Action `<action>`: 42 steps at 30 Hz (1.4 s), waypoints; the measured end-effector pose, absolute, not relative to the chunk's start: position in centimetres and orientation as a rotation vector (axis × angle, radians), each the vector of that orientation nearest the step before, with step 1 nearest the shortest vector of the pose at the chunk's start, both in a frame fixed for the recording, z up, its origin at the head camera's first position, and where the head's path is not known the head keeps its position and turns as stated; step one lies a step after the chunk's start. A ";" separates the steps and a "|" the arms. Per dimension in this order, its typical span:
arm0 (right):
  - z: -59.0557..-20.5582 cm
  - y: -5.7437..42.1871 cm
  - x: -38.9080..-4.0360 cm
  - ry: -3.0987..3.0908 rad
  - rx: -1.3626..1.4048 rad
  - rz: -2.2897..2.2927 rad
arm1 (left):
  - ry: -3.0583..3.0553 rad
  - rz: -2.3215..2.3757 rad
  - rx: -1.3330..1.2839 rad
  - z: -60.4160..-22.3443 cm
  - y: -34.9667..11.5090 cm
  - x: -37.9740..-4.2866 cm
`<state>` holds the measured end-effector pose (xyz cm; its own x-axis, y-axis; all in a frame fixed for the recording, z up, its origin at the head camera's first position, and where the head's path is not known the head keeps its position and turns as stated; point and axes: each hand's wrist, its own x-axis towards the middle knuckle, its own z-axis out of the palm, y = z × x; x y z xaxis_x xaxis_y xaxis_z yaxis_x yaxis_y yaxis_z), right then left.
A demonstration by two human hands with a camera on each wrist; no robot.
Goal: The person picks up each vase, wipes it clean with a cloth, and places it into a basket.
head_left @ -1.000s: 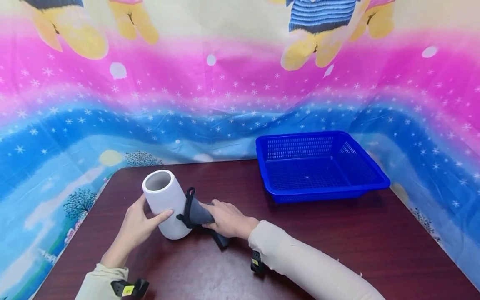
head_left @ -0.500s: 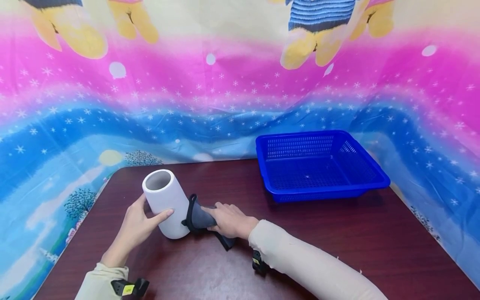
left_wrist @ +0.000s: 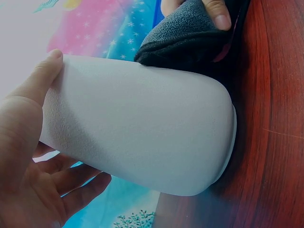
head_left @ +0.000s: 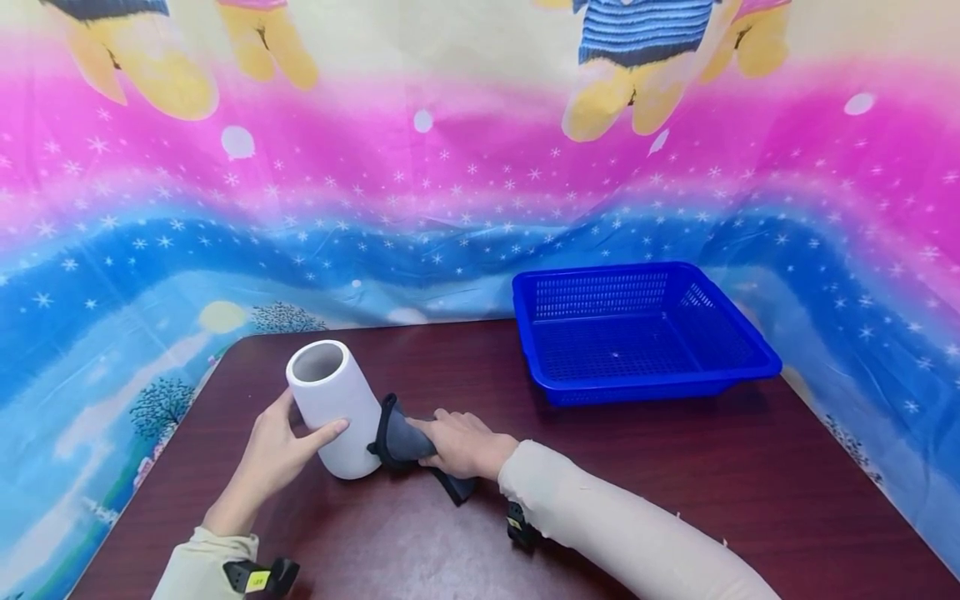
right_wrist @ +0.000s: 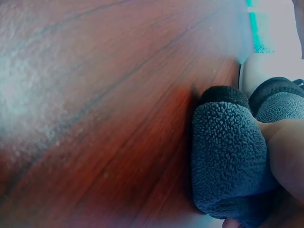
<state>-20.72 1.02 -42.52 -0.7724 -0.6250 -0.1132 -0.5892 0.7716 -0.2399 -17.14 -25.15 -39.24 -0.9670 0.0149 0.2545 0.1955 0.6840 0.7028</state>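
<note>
A white vase [head_left: 341, 425] with a round open mouth stands on the table, its smooth side filling much of the left wrist view. My left hand [head_left: 279, 442] grips it from the left, thumb across the front and fingers behind. In my right hand [head_left: 467, 443] is a bunched dark grey cloth [head_left: 408, 442] with a black edge, pressed against the vase's lower right side. The right wrist view shows the fluffy pile of the cloth [right_wrist: 230, 152] hanging down by the table surface. Part of the cloth is hidden under the right hand.
A blue perforated plastic basket [head_left: 645, 333] stands at the back right of the dark red-brown wooden table [head_left: 660, 467]. Behind the table hangs a colourful printed backdrop [head_left: 480, 167] in pink and blue.
My right hand and the cloth have shifted slightly right and down along the vase's side. The left hand and the vase stay nearly where they were.
</note>
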 end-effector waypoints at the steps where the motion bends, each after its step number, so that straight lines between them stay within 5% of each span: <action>1: -42.5 1.0 -20.7 2.778 -0.957 -0.282 | -2.669 -1.154 -0.170 -39.2 -25.1 -17.1; 42: -42.6 3.5 -20.8 2.765 -0.942 -0.372 | -2.659 -1.184 -0.169 -39.6 -25.1 -17.2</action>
